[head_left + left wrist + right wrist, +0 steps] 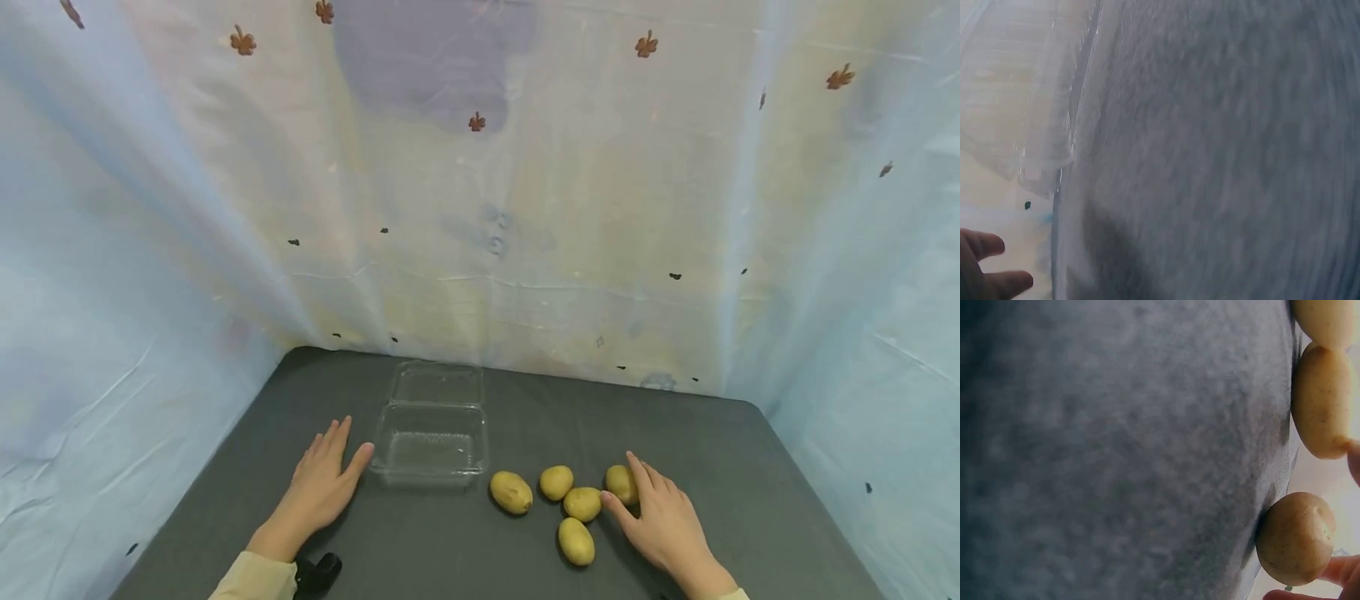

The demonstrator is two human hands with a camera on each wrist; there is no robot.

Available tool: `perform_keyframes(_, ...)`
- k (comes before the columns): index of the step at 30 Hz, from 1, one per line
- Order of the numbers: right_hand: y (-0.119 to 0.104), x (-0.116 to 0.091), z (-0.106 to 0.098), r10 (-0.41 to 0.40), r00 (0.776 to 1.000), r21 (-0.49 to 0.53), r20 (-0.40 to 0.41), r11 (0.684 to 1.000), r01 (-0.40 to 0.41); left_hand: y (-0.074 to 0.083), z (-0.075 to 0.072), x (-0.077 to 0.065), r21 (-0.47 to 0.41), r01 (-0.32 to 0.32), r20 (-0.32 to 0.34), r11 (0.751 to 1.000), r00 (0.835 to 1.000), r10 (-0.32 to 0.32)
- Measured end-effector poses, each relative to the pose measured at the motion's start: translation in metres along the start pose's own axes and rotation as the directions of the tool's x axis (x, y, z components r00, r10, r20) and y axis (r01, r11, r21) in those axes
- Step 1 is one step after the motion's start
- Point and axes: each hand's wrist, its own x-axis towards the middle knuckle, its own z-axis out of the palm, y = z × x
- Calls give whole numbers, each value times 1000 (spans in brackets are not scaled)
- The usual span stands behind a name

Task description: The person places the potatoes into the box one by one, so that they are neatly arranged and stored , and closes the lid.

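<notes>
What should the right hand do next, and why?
I'd likely curl the fingers of the right hand around the rightmost potato: it sits between thumb and fingers, not yet gripped, and the open clear container near the left hand holds no potatoes.

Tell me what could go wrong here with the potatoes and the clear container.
The rounded potatoes lie loose on the table, so a bump from the right hand might set one rolling. The open clear container looks thin and light; the left hand, close beside it, could knock it askew.
</notes>
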Motion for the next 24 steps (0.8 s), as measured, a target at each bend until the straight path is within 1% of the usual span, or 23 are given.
perform_keyframes(4,2,-2,0,30,998,32,50,999,-31,7,4,2,-82,-43,-6,996,999,43)
perform_keyframes(7,4,-5,-1,41,996,68,78,997,-46,12,7,2,-130,-60,7,990,998,61)
perform_keyframes(9,4,-6,-2,43,996,94,84,994,-51,14,9,2,-149,-59,28,987,998,64)
perform_keyframes(11,5,-7,-3,44,995,121,86,991,-55,16,9,0,-162,-45,52,986,997,54)
perform_keyframes(14,8,-7,-3,56,994,178,91,981,-72,17,11,-1,-178,-39,69,983,996,52)
perform_keyframes(18,11,-8,-4,82,992,278,100,955,-107,16,14,-4,-235,-46,80,971,995,66)
perform_keyframes(20,11,-8,-6,95,990,324,101,938,-123,14,15,-4,-299,-44,90,953,993,74)
perform_keyframes(21,10,-8,-7,101,990,342,99,931,-129,13,16,-5,-340,-39,96,940,993,75)
perform_keyframes(22,10,-9,-8,107,990,356,97,925,-134,11,16,-5,-383,-37,101,923,992,82)
perform_keyframes(24,9,-9,-9,111,990,384,92,913,-138,8,17,-4,-481,-27,118,876,988,95)
